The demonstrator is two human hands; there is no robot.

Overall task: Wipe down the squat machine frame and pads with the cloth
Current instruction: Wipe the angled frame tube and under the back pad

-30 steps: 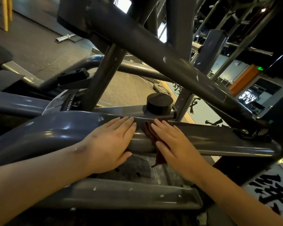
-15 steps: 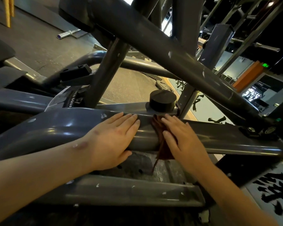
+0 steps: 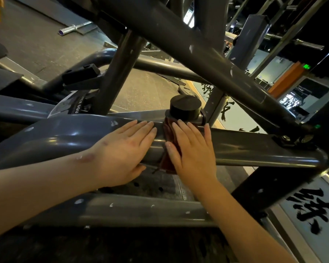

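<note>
On the rounded grey-blue horiz. steel tube of the squat machine frame (image 3: 254, 149), mid-view, both hands lie flat. Left hand (image 3: 122, 149): fingers straight & together, palm on bare tube, holding nothing. Right hand (image 3: 194, 152) just beside it, fingers straight & slightly spread, presses a dark reddish-brown cloth (image 3: 167, 166) against the tube w/o curling round it. Cloth is draped over the tube btwn the hands, mostly under the right palm, frayed end hanging below the tube's lower edge. Black round rubber stopper (image 3: 185, 108) stands just behind the right fingertips. Thick dark diag. bar (image 3: 198, 44) crosses overhead; chipped grey lower bar (image 3: 141, 209) runs under both forearms.
</note>
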